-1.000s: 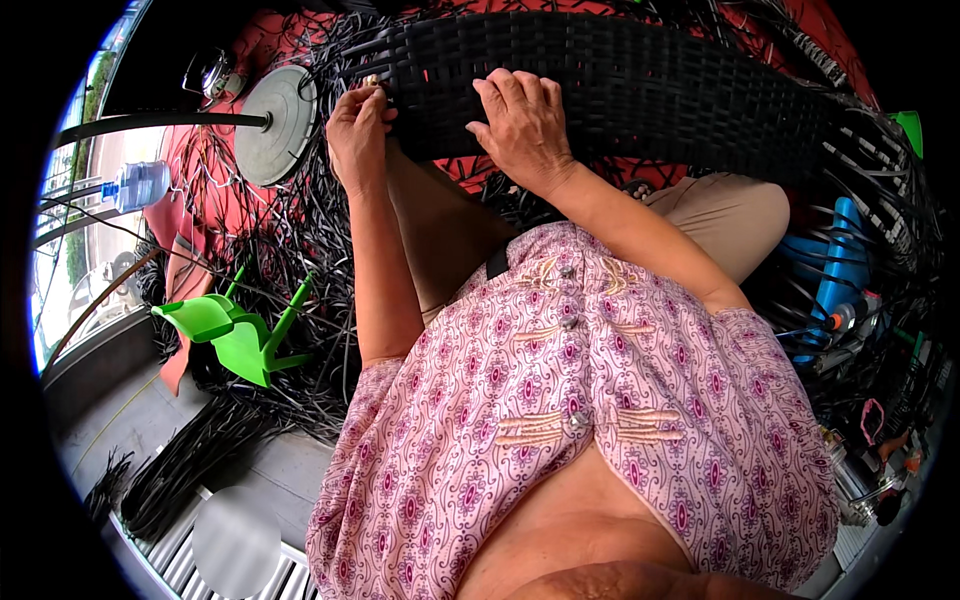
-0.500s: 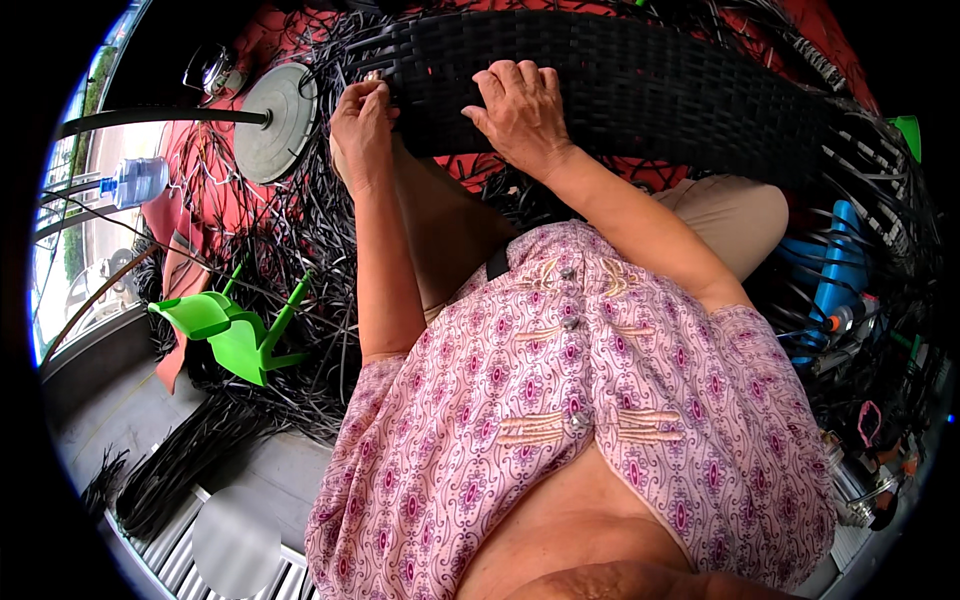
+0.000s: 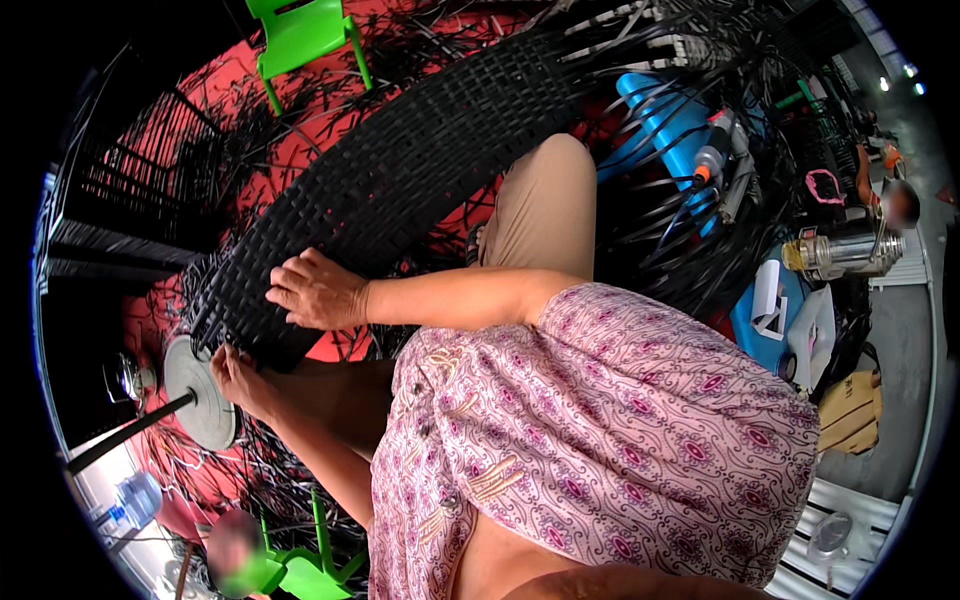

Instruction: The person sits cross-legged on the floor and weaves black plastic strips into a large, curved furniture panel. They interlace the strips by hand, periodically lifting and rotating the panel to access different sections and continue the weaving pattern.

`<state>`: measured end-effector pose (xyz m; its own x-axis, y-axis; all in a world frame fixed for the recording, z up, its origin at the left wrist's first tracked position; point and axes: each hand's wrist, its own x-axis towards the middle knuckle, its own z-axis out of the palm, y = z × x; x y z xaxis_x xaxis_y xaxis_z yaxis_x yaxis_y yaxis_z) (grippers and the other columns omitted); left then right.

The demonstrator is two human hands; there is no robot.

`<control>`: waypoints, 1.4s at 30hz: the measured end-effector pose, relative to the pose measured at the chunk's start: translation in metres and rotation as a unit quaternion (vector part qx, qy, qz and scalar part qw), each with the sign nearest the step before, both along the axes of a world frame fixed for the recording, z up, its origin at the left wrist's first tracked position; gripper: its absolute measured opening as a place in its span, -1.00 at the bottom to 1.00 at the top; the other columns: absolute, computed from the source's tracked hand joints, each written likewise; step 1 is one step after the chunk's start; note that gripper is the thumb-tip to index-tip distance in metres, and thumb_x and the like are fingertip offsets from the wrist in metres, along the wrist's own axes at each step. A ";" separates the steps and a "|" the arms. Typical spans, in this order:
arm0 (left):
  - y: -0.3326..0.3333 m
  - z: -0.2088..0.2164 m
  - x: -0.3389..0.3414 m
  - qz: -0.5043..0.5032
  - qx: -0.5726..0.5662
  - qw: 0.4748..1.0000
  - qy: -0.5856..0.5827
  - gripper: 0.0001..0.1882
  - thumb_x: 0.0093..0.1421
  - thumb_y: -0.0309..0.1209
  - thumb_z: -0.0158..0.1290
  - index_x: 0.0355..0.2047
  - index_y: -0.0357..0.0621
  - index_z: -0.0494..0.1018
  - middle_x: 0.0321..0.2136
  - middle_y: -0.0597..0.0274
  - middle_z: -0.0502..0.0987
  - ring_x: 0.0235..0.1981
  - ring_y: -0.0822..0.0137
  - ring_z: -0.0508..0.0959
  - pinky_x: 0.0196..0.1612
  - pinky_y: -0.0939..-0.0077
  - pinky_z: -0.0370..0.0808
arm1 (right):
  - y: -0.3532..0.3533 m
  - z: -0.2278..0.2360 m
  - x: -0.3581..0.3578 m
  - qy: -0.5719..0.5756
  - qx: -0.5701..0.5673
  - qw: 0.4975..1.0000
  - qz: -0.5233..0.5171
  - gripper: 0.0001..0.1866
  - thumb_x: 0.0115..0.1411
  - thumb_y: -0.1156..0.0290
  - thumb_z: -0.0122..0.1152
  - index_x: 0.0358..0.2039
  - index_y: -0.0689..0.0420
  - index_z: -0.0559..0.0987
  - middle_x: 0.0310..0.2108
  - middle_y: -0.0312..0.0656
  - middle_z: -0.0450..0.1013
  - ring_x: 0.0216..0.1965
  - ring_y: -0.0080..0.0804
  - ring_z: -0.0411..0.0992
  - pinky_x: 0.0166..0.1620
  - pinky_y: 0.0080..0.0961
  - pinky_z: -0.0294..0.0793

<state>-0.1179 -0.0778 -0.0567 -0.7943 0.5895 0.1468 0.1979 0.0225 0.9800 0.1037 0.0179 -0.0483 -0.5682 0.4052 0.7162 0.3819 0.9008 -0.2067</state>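
Observation:
A long black woven panel (image 3: 400, 160) of flat strips stretches from beside my left leg up past my raised right knee. My right hand (image 3: 318, 292) rests palm down on its near edge, fingers a little bent and apart. Close by, at the panel's left end, my left hand (image 3: 238, 378) has thumb and fingers pinched together among loose black strips (image 3: 200, 315). What lies between those fingertips is hidden. A round grey disc (image 3: 200, 395) with a dark rod stands just left of my left hand.
A green chair (image 3: 305, 35) stands beyond the panel, and another green chair (image 3: 310, 570) is at lower left. Right of my knee are long loose strips, a blue plastic piece (image 3: 670, 140) and a power tool (image 3: 713, 150). A flask (image 3: 850, 252) lies farther right. Strip scraps litter the red floor covering.
My view has turned to the right, so the panel now slants and both hands appear farther left and lower. The left fingers stay pinched by the panel's end; the right hand remains on its edge.

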 end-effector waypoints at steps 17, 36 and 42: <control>-0.003 0.003 -0.001 0.068 0.057 0.991 -0.098 -0.92 0.35 -0.44 0.10 -0.24 -0.17 0.47 -0.52 0.33 0.49 -0.54 0.57 0.40 -0.49 0.70 0.39 | -0.005 -0.006 -0.003 -0.007 -0.003 1.000 -0.015 -0.41 0.08 0.07 0.38 0.07 0.09 0.51 0.01 -0.20 0.30 0.07 -0.27 0.25 0.09 -0.22 0.23; -0.003 -0.009 -0.009 0.035 0.158 0.983 -0.090 -0.90 0.33 -0.46 0.13 -0.24 -0.21 0.47 -0.48 0.26 0.52 -0.55 0.48 0.51 -0.48 0.64 0.44 | -0.001 0.001 0.000 -0.033 0.003 0.998 -0.049 -0.56 0.10 0.05 0.30 -0.05 -0.04 0.56 -0.07 -0.30 0.39 0.02 -0.30 0.31 0.07 -0.18 0.22; -0.011 0.013 0.014 0.091 0.053 0.994 0.029 -0.89 0.32 -0.50 0.10 -0.22 -0.32 0.49 -0.41 0.24 0.55 -0.53 0.52 0.53 -0.42 0.60 0.51 | 0.002 0.006 0.000 -0.031 0.009 0.999 -0.019 -0.55 0.06 0.05 0.35 -0.11 0.00 0.52 -0.19 -0.31 0.37 -0.09 -0.31 0.32 0.02 -0.21 0.24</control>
